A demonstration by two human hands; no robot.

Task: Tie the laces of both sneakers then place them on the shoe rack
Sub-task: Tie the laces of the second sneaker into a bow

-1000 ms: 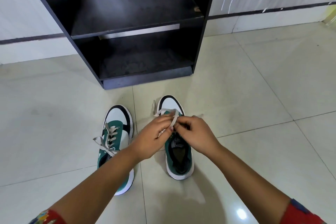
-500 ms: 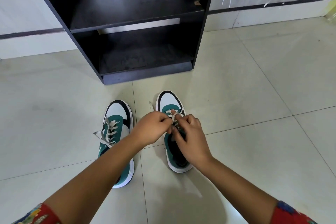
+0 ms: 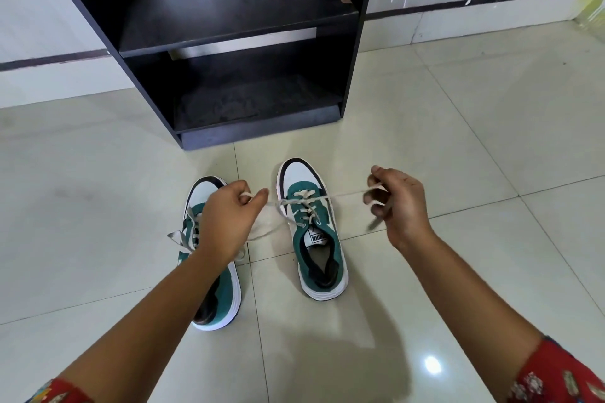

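A: How will the lace [image 3: 296, 198] handle?

B: I judge it soft, flat and light, a little slippery. Best to take it near the ends, as now.

A: And the fingers?

B: The left hand [image 3: 226, 219] has fingers curled, pinching one lace end. The right hand [image 3: 401, 203] pinches the other end, fingers half bent. Both pull outward, lace tight across the right sneaker [image 3: 316, 232].

A: Where are the shoes?

B: On the floor [image 3: 98, 206], side by side. The left sneaker [image 3: 204, 193] is partly under the left arm; I cannot tell if its lace is tied. Beyond them the rack [image 3: 229, 10] is empty.
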